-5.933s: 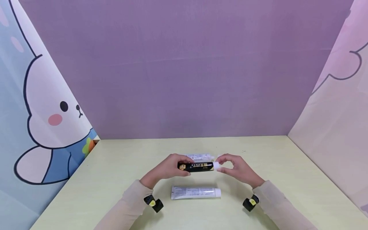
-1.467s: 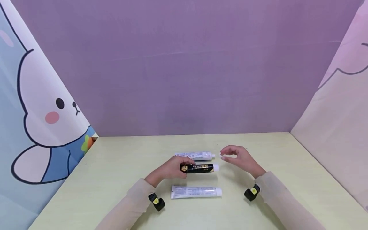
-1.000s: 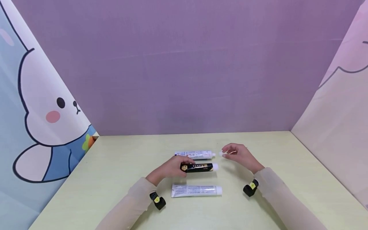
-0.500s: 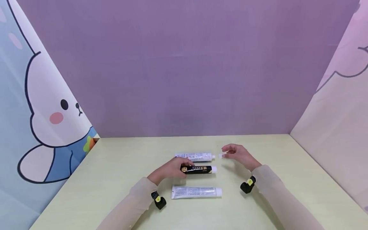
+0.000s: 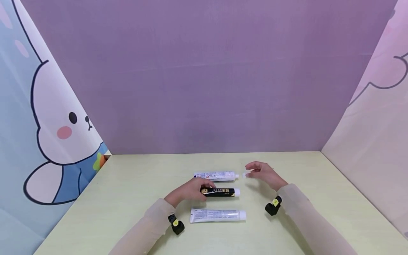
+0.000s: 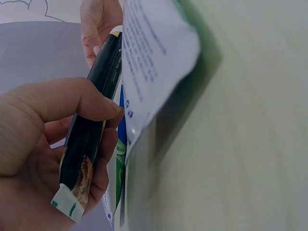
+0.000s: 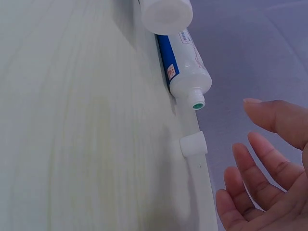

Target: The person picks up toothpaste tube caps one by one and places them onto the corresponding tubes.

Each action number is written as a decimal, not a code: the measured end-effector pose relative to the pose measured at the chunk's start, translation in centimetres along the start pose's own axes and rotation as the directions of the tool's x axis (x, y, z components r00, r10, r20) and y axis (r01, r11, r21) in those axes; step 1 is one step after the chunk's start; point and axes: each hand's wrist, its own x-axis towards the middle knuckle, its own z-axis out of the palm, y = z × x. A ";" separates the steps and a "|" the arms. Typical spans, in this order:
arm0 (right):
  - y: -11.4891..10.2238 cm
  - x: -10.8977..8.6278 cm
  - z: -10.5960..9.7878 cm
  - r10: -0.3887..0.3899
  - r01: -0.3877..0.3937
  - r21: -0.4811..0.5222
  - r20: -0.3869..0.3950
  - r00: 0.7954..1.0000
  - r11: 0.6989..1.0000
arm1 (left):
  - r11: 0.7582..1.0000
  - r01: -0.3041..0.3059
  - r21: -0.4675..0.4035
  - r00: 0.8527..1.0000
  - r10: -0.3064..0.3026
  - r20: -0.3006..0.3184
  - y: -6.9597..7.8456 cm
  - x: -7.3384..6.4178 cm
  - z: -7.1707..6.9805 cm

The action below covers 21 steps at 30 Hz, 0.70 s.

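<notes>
My left hand [image 5: 192,188] grips a black toothpaste tube [image 5: 220,192] by its tail end, thumb on one side and fingers curled round the other. This tube wears a white cap [image 5: 237,192]. Behind it lies a white and blue toothpaste tube [image 5: 216,176] without a cap; its bare nozzle [image 7: 197,102] shows green inside in the right wrist view. A loose white cap [image 7: 194,144] rests on the table just beyond that nozzle. My right hand [image 5: 264,174] hovers beside the loose cap, thumb and fingers spread apart and holding nothing.
Nearer to me, a white capped toothpaste tube [image 5: 218,215] lies parallel to the others on the pale table [image 5: 143,170]. A purple wall [image 5: 204,78] closes off the back. Printed cloth panels stand left and right.
Since the oldest frame, my right hand has left the black tube's cap. It then held the loose cap and has released it on the table. The black tube has shifted slightly lower in view.
</notes>
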 end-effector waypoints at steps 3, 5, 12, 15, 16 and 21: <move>0.1 0.1 0.0 0.003 -0.003 0.000 0.003 1.000 1.000 | 1.000 0.000 0.007 1.000 0.000 -0.001 0.0 0.0 0.0; 0.3 0.3 0.0 0.012 -0.012 0.005 0.003 1.000 1.000 | 1.000 -0.001 0.008 1.000 0.001 -0.001 -0.1 0.0 0.0; 0.7 0.8 0.2 0.005 -0.005 0.016 0.013 1.000 1.000 | 0.999 0.039 0.027 0.999 -0.039 -0.010 0.0 0.1 -0.1; 0.9 1.0 0.3 0.016 -0.016 0.024 0.017 1.000 1.000 | 0.997 0.073 0.038 0.997 -0.073 -0.008 0.0 0.1 -0.1; 1.0 1.0 0.4 0.021 -0.022 0.024 0.020 1.000 0.999 | 0.996 0.080 0.038 0.997 -0.080 -0.004 -0.1 0.0 0.0; 1.3 1.1 0.6 0.034 -0.034 0.013 0.017 0.999 0.999 | 0.993 0.114 0.024 0.993 -0.114 0.005 -0.2 -0.1 0.3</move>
